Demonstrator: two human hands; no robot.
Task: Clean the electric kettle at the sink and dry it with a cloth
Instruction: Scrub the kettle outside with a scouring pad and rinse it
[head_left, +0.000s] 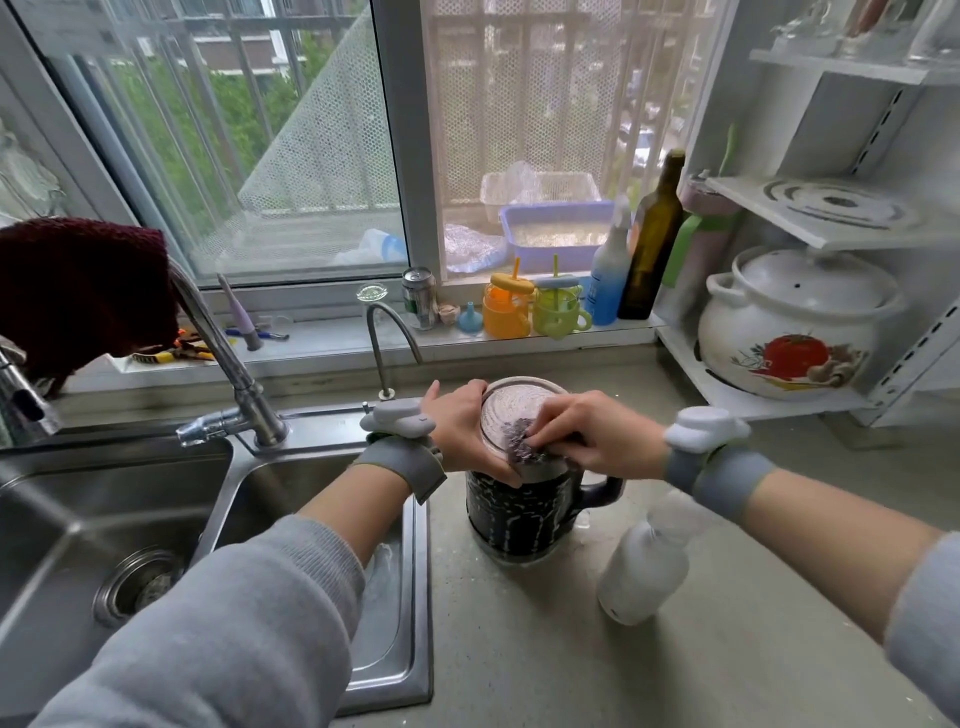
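The sink (78, 499) was brushed steel, the tap (228, 364) polished metal; the kettle (519, 519) looked glossy, its base metallic; the surface (675, 675) was matt, speckled stone.

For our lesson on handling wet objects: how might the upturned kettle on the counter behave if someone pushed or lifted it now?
The kettle looks soapy, with white streaks down its dark wall, so it is probably slippery. Standing upside down, tall and narrow, it may tip if shoved; the left hand steadies its rim.
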